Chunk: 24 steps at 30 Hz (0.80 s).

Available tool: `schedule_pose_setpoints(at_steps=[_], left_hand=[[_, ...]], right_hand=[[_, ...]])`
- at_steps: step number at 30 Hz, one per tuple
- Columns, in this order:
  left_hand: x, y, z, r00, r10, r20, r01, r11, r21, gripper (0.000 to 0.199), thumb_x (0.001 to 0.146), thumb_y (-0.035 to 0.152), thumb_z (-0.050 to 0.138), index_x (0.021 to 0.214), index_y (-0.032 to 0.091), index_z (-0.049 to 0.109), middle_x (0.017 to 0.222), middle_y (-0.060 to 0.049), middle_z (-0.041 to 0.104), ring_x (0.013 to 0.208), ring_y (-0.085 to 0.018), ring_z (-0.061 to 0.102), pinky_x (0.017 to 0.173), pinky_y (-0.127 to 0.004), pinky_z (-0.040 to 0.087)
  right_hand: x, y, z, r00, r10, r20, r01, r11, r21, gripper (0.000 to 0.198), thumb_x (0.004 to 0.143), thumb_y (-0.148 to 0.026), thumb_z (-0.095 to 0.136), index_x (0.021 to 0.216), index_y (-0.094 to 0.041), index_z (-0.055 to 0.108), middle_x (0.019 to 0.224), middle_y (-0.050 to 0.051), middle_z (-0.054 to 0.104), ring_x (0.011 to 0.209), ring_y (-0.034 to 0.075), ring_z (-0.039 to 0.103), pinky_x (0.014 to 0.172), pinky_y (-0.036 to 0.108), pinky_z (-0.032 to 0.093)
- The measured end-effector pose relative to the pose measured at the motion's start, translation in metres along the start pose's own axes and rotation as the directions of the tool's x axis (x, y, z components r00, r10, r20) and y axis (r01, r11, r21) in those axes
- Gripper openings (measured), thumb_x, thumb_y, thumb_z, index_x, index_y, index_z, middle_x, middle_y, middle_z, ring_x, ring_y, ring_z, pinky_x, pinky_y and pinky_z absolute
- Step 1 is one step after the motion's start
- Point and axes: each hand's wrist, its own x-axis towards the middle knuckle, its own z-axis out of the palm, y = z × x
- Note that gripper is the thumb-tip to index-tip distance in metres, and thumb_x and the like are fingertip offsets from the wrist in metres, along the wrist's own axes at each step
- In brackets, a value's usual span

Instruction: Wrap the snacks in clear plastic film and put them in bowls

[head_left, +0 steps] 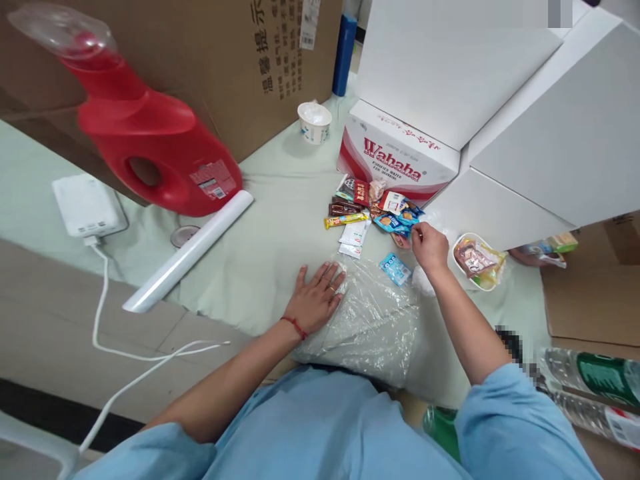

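My left hand (316, 298) lies flat with fingers spread on the pale green cloth (280, 233), at the left edge of a clear plastic bag (370, 313). My right hand (430, 245) is closed, its fingertips at the right end of a pile of small snack packets. Blue snack packets (393, 222) lie right at those fingertips; whether one is pinched is hidden. A yellow snack bar (346, 220), a dark brown packet (345, 208) and white sachets (354, 235) are on the pile's left. One light blue packet (395, 269) lies apart, nearer me.
Behind the packets stands a Wahaba-lettered water carton (400, 150). A white bowl of packets (479, 262) is right of my right forearm. To the left are a red jug (160, 147), a white roll (190, 252) and a power bank (89, 205). A paper cup (315, 123) stands farther back.
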Motion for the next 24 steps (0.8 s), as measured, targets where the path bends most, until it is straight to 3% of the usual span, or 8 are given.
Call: schedule_pose_setpoints(at_steps=[6, 10, 12, 15, 17, 19, 22, 24], left_hand=[[0.0, 0.0, 0.002, 1.0, 0.003, -0.014, -0.003, 1.0, 0.013, 0.051, 0.107, 0.04, 0.037, 0.156, 0.032, 0.045, 0.168, -0.006, 0.037, 0.156, -0.027, 0.034, 0.128, -0.065, 0.003], [0.0, 0.0, 0.001, 1.0, -0.002, -0.004, 0.002, 1.0, 0.016, 0.051, 0.107, 0.041, 0.038, 0.156, 0.032, 0.046, 0.168, -0.005, 0.037, 0.156, -0.027, 0.034, 0.128, -0.065, 0.004], [0.0, 0.0, 0.0, 1.0, -0.006, -0.004, 0.006, 1.0, 0.016, 0.051, 0.107, 0.041, 0.038, 0.156, 0.033, 0.046, 0.168, -0.005, 0.038, 0.156, -0.027, 0.034, 0.128, -0.064, 0.003], [0.0, 0.0, 0.0, 1.0, -0.011, -0.004, 0.011, 1.0, 0.009, 0.05, 0.107, 0.041, 0.037, 0.156, 0.033, 0.046, 0.168, -0.004, 0.037, 0.156, -0.026, 0.034, 0.129, -0.062, 0.001], [0.0, 0.001, 0.0, 1.0, -0.013, 0.004, 0.013, 1.0, -0.004, 0.05, 0.107, 0.041, 0.036, 0.156, 0.032, 0.046, 0.168, -0.004, 0.037, 0.156, -0.026, 0.034, 0.129, -0.063, 0.0], [0.001, 0.001, -0.001, 1.0, -0.017, 0.013, 0.017, 1.0, -0.018, 0.051, 0.108, 0.042, 0.035, 0.156, 0.031, 0.046, 0.168, -0.004, 0.036, 0.156, -0.026, 0.033, 0.129, -0.063, -0.002], [0.001, 0.001, 0.0, 1.0, -0.018, 0.011, 0.019, 0.999, -0.034, 0.051, 0.108, 0.042, 0.033, 0.156, 0.03, 0.046, 0.169, -0.004, 0.034, 0.157, -0.026, 0.03, 0.128, -0.063, -0.004], [0.001, 0.001, 0.0, 1.0, -0.017, 0.007, 0.017, 0.999, -0.041, 0.051, 0.108, 0.042, 0.034, 0.157, 0.03, 0.044, 0.169, -0.004, 0.033, 0.158, -0.026, 0.03, 0.128, -0.064, -0.004]], right_hand=[[0.043, -0.024, 0.026, 0.982, -0.181, 0.06, 0.19, 0.96, -0.204, 0.032, 0.097, -0.017, 0.047, 0.122, -0.017, 0.067, 0.123, 0.017, 0.066, 0.114, 0.032, 0.051, 0.083, 0.037, 0.043], [0.072, -0.039, 0.044, 0.956, -0.273, 0.107, 0.292, 0.917, -0.272, 0.031, 0.099, -0.015, 0.044, 0.12, -0.013, 0.067, 0.121, 0.022, 0.063, 0.117, 0.035, 0.047, 0.091, 0.044, 0.039], [0.084, -0.041, 0.049, 0.959, -0.252, 0.127, 0.278, 0.921, -0.272, 0.031, 0.101, -0.016, 0.041, 0.116, -0.012, 0.067, 0.116, 0.022, 0.065, 0.115, 0.035, 0.049, 0.091, 0.045, 0.038], [0.089, -0.034, 0.04, 0.987, -0.145, 0.072, 0.156, 0.97, -0.185, 0.028, 0.1, -0.017, 0.041, 0.111, -0.014, 0.067, 0.111, 0.018, 0.066, 0.103, 0.03, 0.056, 0.087, 0.04, 0.039], [0.077, -0.028, 0.022, 0.995, -0.095, -0.014, 0.095, 0.995, -0.033, 0.021, 0.098, -0.021, 0.046, 0.105, -0.017, 0.066, 0.103, 0.013, 0.066, 0.094, 0.026, 0.058, 0.083, 0.036, 0.041], [0.05, -0.024, -0.002, 0.99, -0.112, -0.084, 0.125, 0.979, 0.164, 0.014, 0.096, -0.027, 0.052, 0.098, -0.02, 0.064, 0.093, 0.007, 0.064, 0.085, 0.023, 0.058, 0.079, 0.034, 0.044], [-0.013, -0.027, -0.035, 0.964, -0.254, -0.079, 0.265, 0.883, 0.388, 0.012, 0.097, -0.035, 0.057, 0.094, -0.024, 0.063, 0.087, 0.003, 0.063, 0.075, 0.02, 0.057, 0.074, 0.034, 0.047], [-0.061, -0.031, -0.045, 0.903, -0.43, -0.015, 0.387, 0.797, 0.464, 0.012, 0.098, -0.032, 0.056, 0.094, -0.026, 0.066, 0.091, 0.005, 0.066, 0.084, 0.022, 0.061, 0.08, 0.035, 0.049]])
